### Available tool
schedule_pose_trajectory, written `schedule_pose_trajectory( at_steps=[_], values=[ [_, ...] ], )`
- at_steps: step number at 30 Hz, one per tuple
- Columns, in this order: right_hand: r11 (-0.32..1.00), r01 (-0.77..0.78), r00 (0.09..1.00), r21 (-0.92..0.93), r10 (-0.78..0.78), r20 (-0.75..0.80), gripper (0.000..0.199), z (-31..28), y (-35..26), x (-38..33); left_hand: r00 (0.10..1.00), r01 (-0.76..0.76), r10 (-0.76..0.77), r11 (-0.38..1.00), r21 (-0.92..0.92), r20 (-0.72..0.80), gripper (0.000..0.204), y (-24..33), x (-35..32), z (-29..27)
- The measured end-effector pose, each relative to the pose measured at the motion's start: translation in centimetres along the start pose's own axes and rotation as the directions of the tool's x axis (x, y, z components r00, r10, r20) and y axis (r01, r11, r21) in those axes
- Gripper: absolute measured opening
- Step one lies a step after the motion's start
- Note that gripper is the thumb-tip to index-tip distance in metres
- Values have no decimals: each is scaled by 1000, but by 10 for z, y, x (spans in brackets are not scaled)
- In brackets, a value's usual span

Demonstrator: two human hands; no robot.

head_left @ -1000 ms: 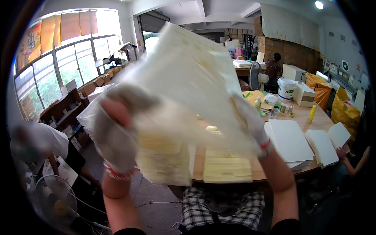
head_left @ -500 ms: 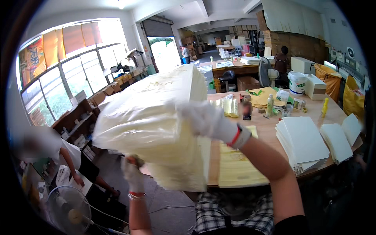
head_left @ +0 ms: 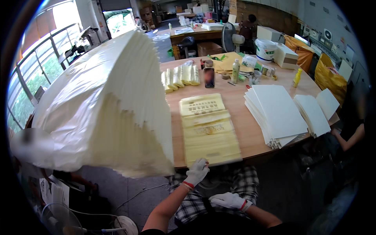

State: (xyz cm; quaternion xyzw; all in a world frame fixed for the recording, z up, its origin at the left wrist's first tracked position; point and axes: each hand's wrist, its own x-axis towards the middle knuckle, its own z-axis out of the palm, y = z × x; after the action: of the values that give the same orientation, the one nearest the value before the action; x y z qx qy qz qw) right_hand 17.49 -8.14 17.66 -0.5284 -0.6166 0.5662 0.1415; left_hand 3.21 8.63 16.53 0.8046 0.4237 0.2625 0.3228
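Observation:
A yellow plastic bag (head_left: 211, 145) with printing lies flat on the table in front of me, its upper part showing a fold. My left hand (head_left: 197, 172), in a white glove, is at the bag's near edge, fingers bent and closed on that edge. In a white glove too, my right hand (head_left: 228, 200) rests on my lap over checked cloth, fingers stretched out and holding nothing. To the left, a tall stack of pale yellow plastic bags (head_left: 98, 105) leans over the table's left edge, touched by neither hand.
Folded yellow bundles (head_left: 182, 75), a phone (head_left: 209, 77) and a bottle (head_left: 235, 70) stand beyond the bag. Stacks of white boards (head_left: 280, 113) lie at right. Farther back are a white bucket (head_left: 265, 50) and a fan (head_left: 229, 37). Another person's arm (head_left: 350, 139) shows at far right.
The big stack, held up between both hands before, is now at the left and released. My hands have come down, left to the bag on the table, right to my lap. The view has turned rightward.

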Motion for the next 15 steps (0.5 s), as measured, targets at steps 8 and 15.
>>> schedule_pose_trajectory(
  at_steps=[8,15],
  values=[
    [892,21,975,451,81,-207,41,24,65,-10,939,-321,345,886,334,-12,24,-56,69,62],
    [966,166,945,196,-99,-313,38,-17,23,7,964,-264,251,878,399,84,23,-70,93,69]
  ],
)
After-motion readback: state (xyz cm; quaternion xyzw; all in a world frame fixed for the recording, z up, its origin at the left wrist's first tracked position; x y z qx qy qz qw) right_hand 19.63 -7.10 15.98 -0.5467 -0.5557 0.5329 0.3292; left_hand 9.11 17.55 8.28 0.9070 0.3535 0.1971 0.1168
